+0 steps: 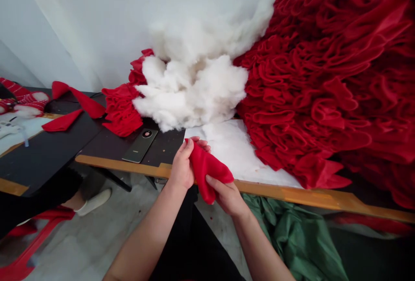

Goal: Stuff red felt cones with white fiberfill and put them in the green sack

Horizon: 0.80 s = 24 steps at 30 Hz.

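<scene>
A red felt-like fabric piece (207,166), pointed at its upper end, is held between both hands just in front of the table edge. My left hand (184,164) grips the pointed end, thumb on top and fingers curled behind it. At the lower right end, my right hand (228,196) pinches the cloth with its thumb in front; its other fingers are partly hidden. Just beyond the hands lies a white sheet (227,140) on the table. Behind that rises a fluffy heap of white stuffing (194,91).
A tall pile of red fabric pieces (317,78) fills the right. A smaller red stack (123,108) and a phone (140,145) lie on the dark table's left side. Green cloth (298,237) hangs below. Another person's foot (94,201) and a red stool (35,246) are at lower left.
</scene>
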Available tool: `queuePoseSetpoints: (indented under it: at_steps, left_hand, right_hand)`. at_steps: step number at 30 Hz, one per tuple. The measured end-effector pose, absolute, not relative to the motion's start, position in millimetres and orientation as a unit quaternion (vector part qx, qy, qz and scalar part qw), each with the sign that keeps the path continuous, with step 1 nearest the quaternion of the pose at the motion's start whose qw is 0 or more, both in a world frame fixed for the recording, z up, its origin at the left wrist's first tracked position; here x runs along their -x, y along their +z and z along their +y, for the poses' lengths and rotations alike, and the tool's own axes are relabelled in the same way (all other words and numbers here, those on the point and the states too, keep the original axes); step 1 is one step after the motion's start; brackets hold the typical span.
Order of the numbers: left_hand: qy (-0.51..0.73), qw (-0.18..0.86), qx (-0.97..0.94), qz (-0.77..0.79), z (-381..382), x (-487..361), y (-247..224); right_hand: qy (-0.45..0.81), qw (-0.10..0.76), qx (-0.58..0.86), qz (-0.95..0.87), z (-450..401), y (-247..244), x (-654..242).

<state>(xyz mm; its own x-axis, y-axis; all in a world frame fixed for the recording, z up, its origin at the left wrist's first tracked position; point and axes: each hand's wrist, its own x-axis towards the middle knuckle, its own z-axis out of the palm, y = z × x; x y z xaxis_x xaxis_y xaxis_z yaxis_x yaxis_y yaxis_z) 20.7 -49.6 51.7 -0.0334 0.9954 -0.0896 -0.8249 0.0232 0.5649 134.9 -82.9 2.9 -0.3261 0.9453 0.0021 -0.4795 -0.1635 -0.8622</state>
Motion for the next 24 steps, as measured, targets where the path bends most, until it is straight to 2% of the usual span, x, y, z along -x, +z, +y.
queuePoseSetpoints:
  at_steps: [8, 15, 22, 24]
  left_hand:
    - [0.650, 0.725, -0.093, 0.206, -54, -29, 50]
    - [0.654, 0.697, -0.219, 0.195, -73, -38, 51]
    - [0.616, 0.707, -0.282, 0.202, -82, -40, 48]
    - [0.611, 0.706, -0.293, 0.205, -82, -40, 49]
  right_hand:
    - [0.653, 0.550, 0.299, -0.427, -94, -7, -135]
    - [0.651, 0.449, 0.313, -0.527, -93, -11, -157]
    - [0.619, 0.357, 0.261, -0.649, -94, 20, -160]
    - [0.616, 0.369, 0.274, -0.640, -94, 20, -156]
